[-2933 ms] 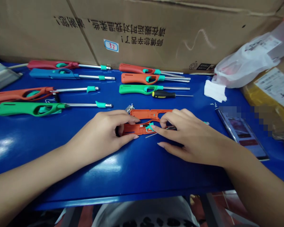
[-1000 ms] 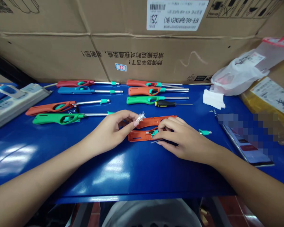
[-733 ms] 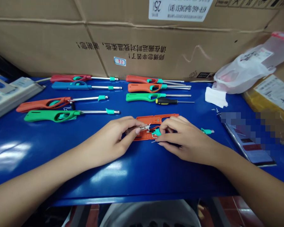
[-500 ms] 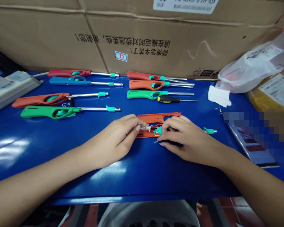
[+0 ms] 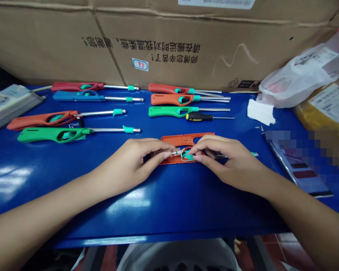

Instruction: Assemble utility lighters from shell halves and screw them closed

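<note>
So the left hand (image 5: 139, 158) had a clear little part (image 5: 175, 152) pinched between thumb and fingers, right over an open orange lighter shell (image 5: 171, 161) on the blue table (image 5: 169, 214). The right hand (image 5: 233, 160) had thumb and fingertips closed on the teal piece (image 5: 188, 156) sitting in that shell. Its other orange half (image 5: 172, 140) lay just behind, with a black-and-yellow screwdriver (image 5: 197, 117) farther back.

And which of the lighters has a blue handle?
The blue lighter, second from the back in the left group, between a red lighter and an orange lighter. The other handles are red, orange or green.
</note>
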Action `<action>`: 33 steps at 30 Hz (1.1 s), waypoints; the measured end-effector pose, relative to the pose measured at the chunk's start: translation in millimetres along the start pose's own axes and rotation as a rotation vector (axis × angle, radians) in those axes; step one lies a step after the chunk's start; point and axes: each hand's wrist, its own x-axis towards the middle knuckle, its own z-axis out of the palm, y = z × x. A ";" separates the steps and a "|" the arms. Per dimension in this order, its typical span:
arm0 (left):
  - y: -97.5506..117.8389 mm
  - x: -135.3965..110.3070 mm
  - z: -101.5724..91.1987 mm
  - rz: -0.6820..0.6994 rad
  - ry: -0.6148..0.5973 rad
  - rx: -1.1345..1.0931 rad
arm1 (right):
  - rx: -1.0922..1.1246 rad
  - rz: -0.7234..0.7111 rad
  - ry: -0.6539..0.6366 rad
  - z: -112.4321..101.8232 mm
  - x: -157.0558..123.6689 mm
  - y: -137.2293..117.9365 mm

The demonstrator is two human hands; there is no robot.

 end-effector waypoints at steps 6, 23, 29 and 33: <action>0.4 1.3 1.9 0.003 -0.033 -0.043 | 0.019 -0.057 0.010 2.7 0.3 2.9; -0.2 -0.9 2.6 0.001 -0.035 -0.080 | 0.007 -0.056 0.012 3.1 2.5 1.2; -1.6 -0.8 3.8 0.024 -0.024 -0.077 | 0.004 -0.070 0.016 2.6 1.7 2.0; -2.0 -0.5 4.2 0.044 -0.022 -0.081 | -0.004 -0.090 0.012 2.9 1.8 1.8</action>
